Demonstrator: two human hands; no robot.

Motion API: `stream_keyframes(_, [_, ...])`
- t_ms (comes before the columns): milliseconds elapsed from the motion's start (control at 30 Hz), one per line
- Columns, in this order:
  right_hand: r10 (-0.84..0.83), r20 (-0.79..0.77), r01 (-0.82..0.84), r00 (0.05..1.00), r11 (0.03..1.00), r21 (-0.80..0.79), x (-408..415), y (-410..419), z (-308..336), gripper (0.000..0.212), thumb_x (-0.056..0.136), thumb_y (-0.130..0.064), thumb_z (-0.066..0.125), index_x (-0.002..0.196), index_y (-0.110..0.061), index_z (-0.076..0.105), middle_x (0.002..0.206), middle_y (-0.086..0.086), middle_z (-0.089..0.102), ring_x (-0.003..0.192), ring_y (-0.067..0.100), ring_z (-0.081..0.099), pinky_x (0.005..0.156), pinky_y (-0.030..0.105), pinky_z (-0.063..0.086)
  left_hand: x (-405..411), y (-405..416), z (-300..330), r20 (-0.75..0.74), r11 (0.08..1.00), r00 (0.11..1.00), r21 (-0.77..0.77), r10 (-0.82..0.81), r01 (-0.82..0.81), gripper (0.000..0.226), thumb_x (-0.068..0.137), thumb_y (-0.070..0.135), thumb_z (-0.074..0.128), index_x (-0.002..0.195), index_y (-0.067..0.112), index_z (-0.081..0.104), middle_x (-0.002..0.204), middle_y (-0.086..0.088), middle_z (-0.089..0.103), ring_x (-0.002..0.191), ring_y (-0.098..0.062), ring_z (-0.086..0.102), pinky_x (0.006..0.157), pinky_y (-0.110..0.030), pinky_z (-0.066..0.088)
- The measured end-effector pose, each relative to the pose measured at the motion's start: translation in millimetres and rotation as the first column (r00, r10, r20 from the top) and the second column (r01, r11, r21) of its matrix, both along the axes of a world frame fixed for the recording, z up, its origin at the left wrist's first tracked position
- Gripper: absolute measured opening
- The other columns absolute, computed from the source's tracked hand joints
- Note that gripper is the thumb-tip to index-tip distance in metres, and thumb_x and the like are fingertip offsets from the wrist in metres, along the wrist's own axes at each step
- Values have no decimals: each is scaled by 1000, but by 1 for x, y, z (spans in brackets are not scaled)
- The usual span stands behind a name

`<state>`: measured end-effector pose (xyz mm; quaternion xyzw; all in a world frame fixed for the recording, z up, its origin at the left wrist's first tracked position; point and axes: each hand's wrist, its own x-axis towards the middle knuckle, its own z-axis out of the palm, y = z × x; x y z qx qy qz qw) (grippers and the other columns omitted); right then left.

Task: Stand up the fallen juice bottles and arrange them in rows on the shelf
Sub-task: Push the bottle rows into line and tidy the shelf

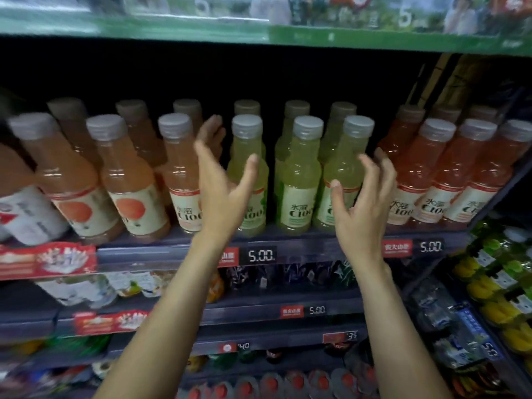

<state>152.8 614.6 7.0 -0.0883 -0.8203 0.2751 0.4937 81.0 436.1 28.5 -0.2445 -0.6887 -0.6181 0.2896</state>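
Observation:
Juice bottles with grey caps stand upright in rows on the dark shelf (pixel 302 237). Orange bottles (pixel 126 180) fill the left, pale green bottles (pixel 300 180) the middle, pink-red bottles (pixel 431 180) the right. My left hand (pixel 221 180) is raised with fingers spread in front of the leftmost green bottle (pixel 247 156), at the gap beside the orange row. My right hand (pixel 362 197) is spread open in front of the rightmost green bottle (pixel 345 168). Neither hand holds anything. No bottle lies on its side in view.
A white-labelled bottle (pixel 26 214) leans at the far left. A green shelf edge (pixel 259 33) runs overhead. Price strips (pixel 259 254) line the shelf front. Lower shelves hold packaged drinks, and a side rack (pixel 495 283) of yellow and green packs stands at the right.

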Motion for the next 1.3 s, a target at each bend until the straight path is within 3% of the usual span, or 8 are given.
stream_keyframes(167, [7, 6, -7, 1000, 995, -98, -5, -3, -3, 48, 90, -30, 52, 132, -11, 40, 140, 13, 35, 131, 26, 34, 107, 45, 35, -17, 15, 9, 319, 995, 943, 45, -98, 88, 84, 82, 40, 71, 146, 23, 20, 150, -4, 34, 134, -12, 38, 110, -29, 33])
stream_keyframes(300, [13, -42, -19, 999, 989, -147, -7, -1, 1, 44, 87, -18, 60, 125, -5, 41, 125, 2, 39, 119, 15, 37, 100, 46, 39, -29, 14, 7, 306, 982, 935, 106, -180, 154, 66, 65, 53, 71, 117, 23, 45, 121, -5, 54, 112, -10, 55, 95, -28, 46])
stream_keyframes(433, [9, -48, -16, 999, 989, -148, -8, 1, 4, 46, 88, -19, 60, 126, -7, 39, 122, -5, 37, 116, 11, 37, 100, 44, 39, -41, 12, 3, 321, 984, 934, -37, -155, 176, 53, 65, 62, 69, 111, 41, 57, 144, -4, 41, 133, -22, 41, 109, -47, 37])
stream_keyframes(767, [42, -37, -48, 998, 983, -176, -9, 1, 4, 52, 87, -23, 58, 131, -7, 37, 127, -5, 36, 118, 5, 31, 105, 39, 35, -33, 19, 3, 298, 981, 936, 0, -186, 195, 24, 67, 59, 66, 85, 72, 56, 151, 0, 34, 134, -19, 42, 107, -46, 40])
stream_keyframes(900, [59, -53, -67, 997, 984, -162, -11, 2, 7, 51, 86, -24, 57, 130, -5, 38, 131, 6, 43, 121, 11, 36, 105, 37, 34, -31, 24, 0, 305, 985, 936, 39, -174, 170, 40, 63, 67, 69, 98, 70, 50, 150, -2, 36, 135, -19, 40, 109, -45, 37])
stream_keyframes(1100, [79, -58, -88, 995, 980, -181, -11, 2, 7, 53, 86, -28, 56, 130, -6, 38, 130, 2, 42, 119, 9, 35, 104, 38, 35, -21, 29, -18, 289, 967, 932, 190, -219, 168, 92, 61, 67, 72, 136, 32, 32, 145, 1, 37, 133, -12, 39, 109, -28, 34])
stream_keyframes(1233, [121, -70, -133, 990, 972, -194, -11, 5, 5, 51, 89, -31, 54, 131, -8, 37, 131, 2, 43, 121, 17, 41, 103, 44, 37, -30, 26, -29, 358, 935, 878, 269, -318, 229, 101, 59, 90, 52, 143, 41, 25, 156, 2, 28, 141, -15, 32, 115, -45, 29])
stream_keyframes(1300, [141, -75, -155, 987, 957, -244, -11, 6, 6, 49, 91, -32, 53, 132, -11, 37, 133, 3, 44, 123, 19, 43, 103, 44, 38, -35, 27, -30, 389, 894, 833, 375, -394, 247, 108, 57, 94, 46, 146, 36, 29, 155, 1, 31, 138, -14, 37, 113, -40, 34])
